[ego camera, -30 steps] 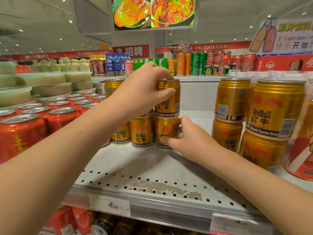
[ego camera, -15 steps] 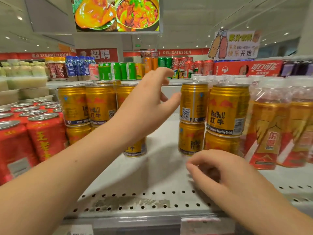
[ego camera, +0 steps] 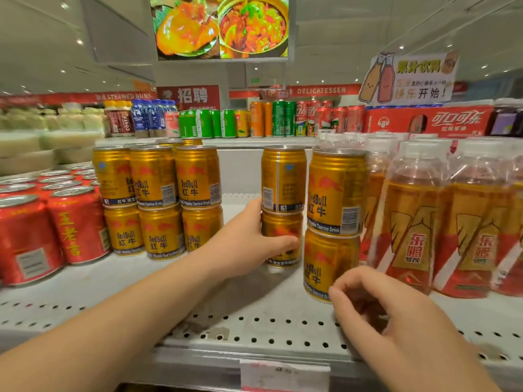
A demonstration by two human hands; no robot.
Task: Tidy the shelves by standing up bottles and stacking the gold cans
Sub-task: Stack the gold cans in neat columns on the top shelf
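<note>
**Gold pair gripped low**

Head view: grips with the left hand [ego camera: 252, 239] the lower can [ego camera: 283, 236], just left of and behind the front stack [ego camera: 334, 222]; bears the upper can [ego camera: 283, 178] loose on top. Holds nothing in the right hand [ego camera: 376, 309], loosely curled just before that stack. Risks toppling the upper can if dragged sharply, or bumping the front stack. Differs from half a second back in the left hand: spread then, gripping nothing.
</note>
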